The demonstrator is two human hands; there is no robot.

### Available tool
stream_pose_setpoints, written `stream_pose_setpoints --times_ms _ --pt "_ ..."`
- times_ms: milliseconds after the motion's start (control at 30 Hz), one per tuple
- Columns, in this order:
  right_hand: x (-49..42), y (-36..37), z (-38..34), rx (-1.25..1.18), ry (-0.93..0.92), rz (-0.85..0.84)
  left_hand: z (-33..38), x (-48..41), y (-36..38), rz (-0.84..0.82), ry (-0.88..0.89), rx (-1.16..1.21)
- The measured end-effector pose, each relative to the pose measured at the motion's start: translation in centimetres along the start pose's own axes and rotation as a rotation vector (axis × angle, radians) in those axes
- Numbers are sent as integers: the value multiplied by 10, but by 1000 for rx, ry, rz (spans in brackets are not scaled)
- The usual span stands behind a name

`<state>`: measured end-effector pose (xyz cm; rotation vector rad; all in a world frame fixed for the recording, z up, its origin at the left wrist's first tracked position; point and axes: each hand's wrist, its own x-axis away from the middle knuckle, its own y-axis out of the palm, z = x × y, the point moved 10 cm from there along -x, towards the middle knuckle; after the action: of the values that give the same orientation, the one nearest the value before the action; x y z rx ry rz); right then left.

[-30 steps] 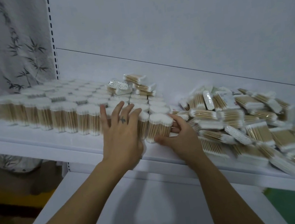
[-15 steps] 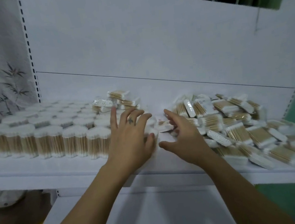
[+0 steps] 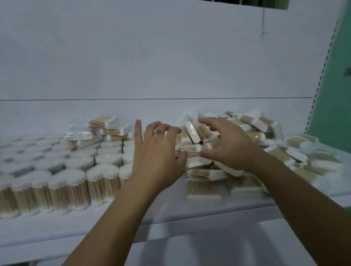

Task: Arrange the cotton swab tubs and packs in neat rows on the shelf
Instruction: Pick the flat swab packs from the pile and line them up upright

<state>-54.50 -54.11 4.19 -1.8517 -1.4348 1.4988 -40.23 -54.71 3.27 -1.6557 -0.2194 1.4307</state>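
**Fingers** (image 3: 138, 128) of the left hand (image 3: 157, 156): being held spread and loosely bent, with nothing grasped. The hand is being kept at the right end of the tub block, probably so that the end tubs are not knocked out of line.

**Fingers** (image 3: 207, 121) of the right hand (image 3: 233, 146): being arched over the heap, released, with nothing seen pinched. The thumb is being brought close to a pack edge; contact cannot be told. A pick-up is judged to be in preparation.

**Cotton swab tubs** (image 3: 66, 184): being kept upright in tight rows on the left half of the shelf (image 3: 136, 216), lids touching. This part is judged done.

**Stacked packs** (image 3: 103, 122): being stored on top of the rear tubs.

**Loose flat packs** (image 3: 200, 188): being left in a disordered heap on the right half, some tilted, one on edge (image 3: 192, 132). These are judged the remaining work.

**Back panel** (image 3: 161, 58): being used as the rear stop.
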Motion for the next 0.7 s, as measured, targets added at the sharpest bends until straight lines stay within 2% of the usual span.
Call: stream_pose_setpoints --times_ms 267,500,700 --pt "-22 -34 54 123 4 -90 37 -46 26 -79 -15 -3" --pt "-58 -54 91 217 -35 -101 76 -88 57 -151 -50 -24" --pt "-82 -61 124 297 -50 -190 83 -115 80 -191 -93 -88"
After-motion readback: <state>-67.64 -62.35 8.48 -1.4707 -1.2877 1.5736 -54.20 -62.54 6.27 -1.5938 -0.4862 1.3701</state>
